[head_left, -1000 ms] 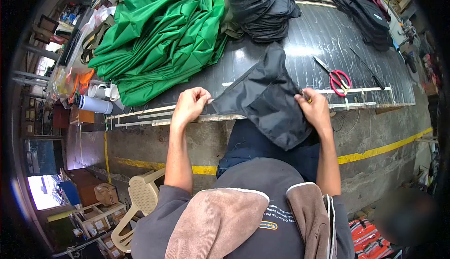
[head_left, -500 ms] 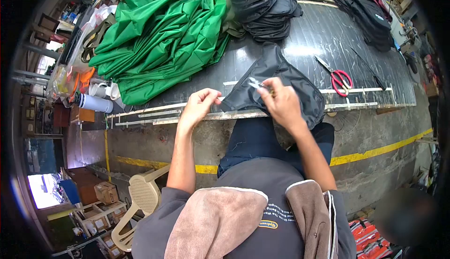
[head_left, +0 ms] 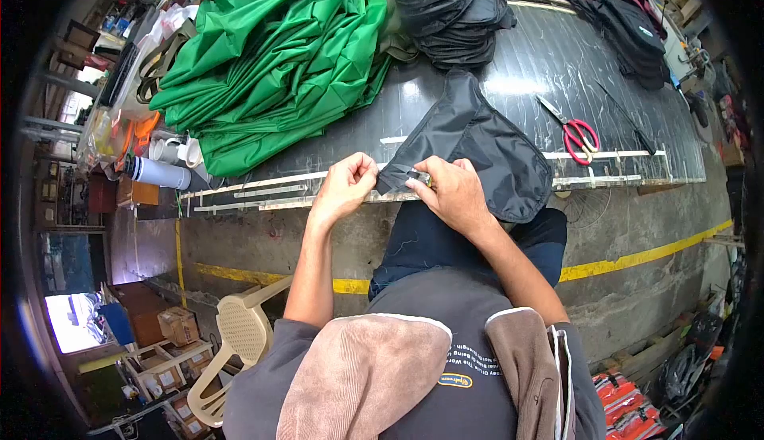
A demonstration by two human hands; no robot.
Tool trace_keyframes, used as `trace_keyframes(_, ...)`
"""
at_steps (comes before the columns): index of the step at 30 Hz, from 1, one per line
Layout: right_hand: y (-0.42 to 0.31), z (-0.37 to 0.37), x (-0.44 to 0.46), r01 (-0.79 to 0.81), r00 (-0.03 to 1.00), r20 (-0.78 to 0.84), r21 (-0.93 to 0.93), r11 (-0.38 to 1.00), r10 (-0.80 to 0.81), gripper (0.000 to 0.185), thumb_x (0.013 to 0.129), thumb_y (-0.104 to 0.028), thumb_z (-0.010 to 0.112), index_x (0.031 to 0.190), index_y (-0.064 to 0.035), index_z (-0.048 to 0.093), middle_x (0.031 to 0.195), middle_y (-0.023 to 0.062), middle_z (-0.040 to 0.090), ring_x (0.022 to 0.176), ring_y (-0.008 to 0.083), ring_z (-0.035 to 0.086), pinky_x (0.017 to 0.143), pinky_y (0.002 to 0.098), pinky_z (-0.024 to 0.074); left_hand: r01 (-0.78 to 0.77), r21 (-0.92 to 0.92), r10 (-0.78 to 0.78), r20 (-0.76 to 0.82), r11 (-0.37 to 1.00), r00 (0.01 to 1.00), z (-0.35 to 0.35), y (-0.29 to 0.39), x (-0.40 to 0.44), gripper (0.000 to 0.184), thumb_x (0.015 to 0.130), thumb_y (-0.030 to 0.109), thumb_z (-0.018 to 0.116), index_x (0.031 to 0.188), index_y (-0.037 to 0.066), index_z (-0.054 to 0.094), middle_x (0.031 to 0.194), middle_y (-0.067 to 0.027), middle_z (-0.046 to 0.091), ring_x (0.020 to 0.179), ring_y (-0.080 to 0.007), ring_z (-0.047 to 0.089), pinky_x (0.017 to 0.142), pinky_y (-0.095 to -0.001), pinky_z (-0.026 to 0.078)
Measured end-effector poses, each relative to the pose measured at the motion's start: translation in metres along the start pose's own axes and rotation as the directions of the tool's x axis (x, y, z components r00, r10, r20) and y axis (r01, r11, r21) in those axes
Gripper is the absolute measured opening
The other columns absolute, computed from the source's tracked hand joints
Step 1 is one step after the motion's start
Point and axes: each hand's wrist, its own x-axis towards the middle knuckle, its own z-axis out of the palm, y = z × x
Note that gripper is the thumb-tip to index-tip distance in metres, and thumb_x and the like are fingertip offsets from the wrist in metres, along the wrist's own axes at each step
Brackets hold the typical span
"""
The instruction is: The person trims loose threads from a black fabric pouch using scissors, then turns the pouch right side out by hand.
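Observation:
A black fabric piece (head_left: 505,161) with stitched edges lies at the table's front edge, partly hanging over it. My left hand (head_left: 344,192) is closed in a pinch at its left corner. My right hand (head_left: 454,193) is closed around small thread snips (head_left: 420,177), mostly hidden by the fingers. Their metal tips point left, over the fabric close to the pinched corner. Right of the fabric lie scissors (head_left: 579,139) with red handles, apart from both hands.
On the dark table (head_left: 541,58), a green fabric heap (head_left: 294,66) and a stack of black pieces (head_left: 454,14) stand behind my hands. A thin black-handled tool (head_left: 637,130) and a black bag (head_left: 625,30) lie right. A white tumbler (head_left: 161,174) is left, a plastic chair (head_left: 243,329) below.
My right hand has moved left and down, bringing the snips from above the fabric to beside its left corner. My left hand has shifted slightly right, still at that corner.

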Motion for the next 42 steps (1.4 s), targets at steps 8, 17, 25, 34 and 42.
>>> trace_keyframes(8, -0.009, 0.001, 0.008, 0.067, 0.997, 0.023, 0.017, 0.998, -0.067, 0.03, 0.094, -0.034, 0.075, 0.1, -0.0087, 0.062, 0.085, 0.0062, 0.073, 0.074, 0.026, 0.067, 0.075, 0.0403, 0.0425, -0.041, -0.067, 0.041, -0.002, 0.997, 0.999, 0.004, 0.004, -0.006, 0.018, 0.105, 0.019, 0.064, 0.092, 0.007, 0.059, 0.078, 0.0111, 0.045, 0.07, -0.0016, 0.036, 0.059, -0.0221, 0.031)
trace_keyframes(17, -0.011, 0.013, 0.008, 0.092, 0.996, -0.009, -0.008, 0.996, -0.092, 0.026, 0.094, -0.031, 0.075, 0.095, -0.0085, 0.062, 0.081, 0.0064, 0.071, 0.069, 0.0266, 0.064, 0.074, 0.0391, 0.0426, -0.083, -0.017, 0.082, -0.047, 0.996, 0.996, 0.009, 0.003, -0.006, 0.019, 0.102, 0.015, 0.064, 0.087, 0.005, 0.058, 0.071, 0.0092, 0.044, 0.064, -0.0026, 0.036, 0.055, -0.0246, 0.031)
trace_keyframes(25, -0.011, 0.015, 0.008, 0.116, 0.992, -0.045, -0.011, 0.993, -0.117, 0.025, 0.096, -0.032, 0.073, 0.094, -0.0102, 0.06, 0.073, 0.0065, 0.068, 0.066, 0.0272, 0.064, 0.076, 0.04, 0.0422, -0.068, -0.073, 0.064, -0.051, 0.995, 0.997, 0.008, 0.014, -0.012, 0.016, 0.105, 0.016, 0.061, 0.091, 0.008, 0.057, 0.076, 0.0112, 0.042, 0.068, -0.0014, 0.035, 0.058, -0.0216, 0.03)
trace_keyframes(34, 0.029, -0.062, -0.008, -0.288, 0.792, -0.426, 0.371, 0.883, 0.437, 0.023, 0.104, -0.025, 0.066, 0.112, -0.0044, 0.064, 0.077, 0.0123, 0.068, 0.066, 0.0221, 0.064, 0.064, 0.036, 0.051, -0.945, 0.195, 0.901, -0.399, 0.264, 0.169, 0.012, 0.162, -0.091, 0.038, 0.093, 0.044, 0.074, 0.101, 0.01, 0.06, 0.094, -0.0043, 0.053, 0.081, -0.0212, 0.053, 0.072, -0.0391, 0.04)
trace_keyframes(42, 0.103, -0.116, -0.091, -0.266, 0.594, -0.589, 0.499, 0.825, 0.548, 0.024, 0.106, -0.02, 0.065, 0.118, -0.0001, 0.059, 0.103, 0.0046, 0.063, 0.091, 0.0096, 0.056, 0.08, 0.0268, 0.0475, -0.944, 0.289, 0.694, -0.713, 0.159, -0.101, 0.051, 0.257, -0.115, 0.053, 0.099, 0.054, 0.063, 0.14, 0.022, 0.057, 0.128, 0.0013, 0.056, 0.124, -0.0238, 0.055, 0.098, -0.0453, 0.042)
